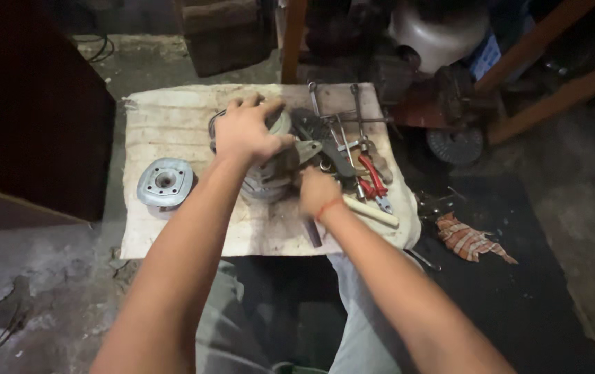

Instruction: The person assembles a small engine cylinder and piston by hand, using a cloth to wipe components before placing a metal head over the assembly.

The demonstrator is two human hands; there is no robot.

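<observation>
The finned engine cylinder (pixel 269 176) sits near the middle of a dirty cloth (pixel 172 125) on the floor. The left hand (pixel 245 128) lies spread over its top, fingers curled down around it. The right hand (pixel 317 190) is closed just beside the cylinder's right side, gripping a dark tool (pixel 311 232) whose handle pokes out below the fist. Left of the cylinder, apart from it, lies a round cylinder head (pixel 164 181). To the right is a heap of wrenches (pixel 353 118), red pliers (pixel 373 176) and a pale wooden handle (pixel 373 211). A striped rag (pixel 470 239) lies on the floor beyond.
</observation>
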